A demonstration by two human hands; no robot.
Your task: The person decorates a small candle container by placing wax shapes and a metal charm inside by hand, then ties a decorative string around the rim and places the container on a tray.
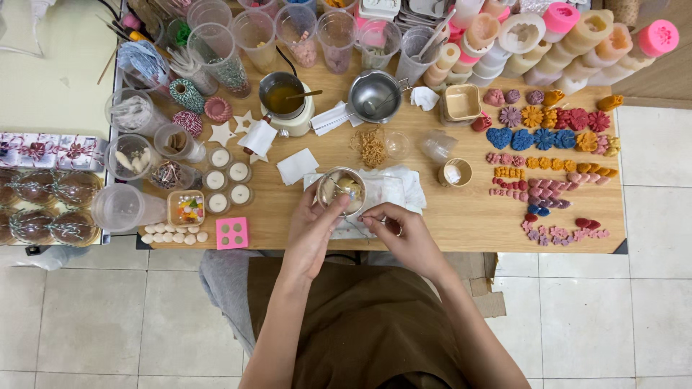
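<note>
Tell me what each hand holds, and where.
The left hand grips a small round cup by its side. The right hand pinches a thin tool near its end.

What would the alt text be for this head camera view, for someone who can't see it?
Seen from above, a person's left hand steadies a small round container on a wooden table, while the right hand holds a thin tool beside it. Coloured flower-shaped pieces lie in rows at right; clear cups line the back.
</note>
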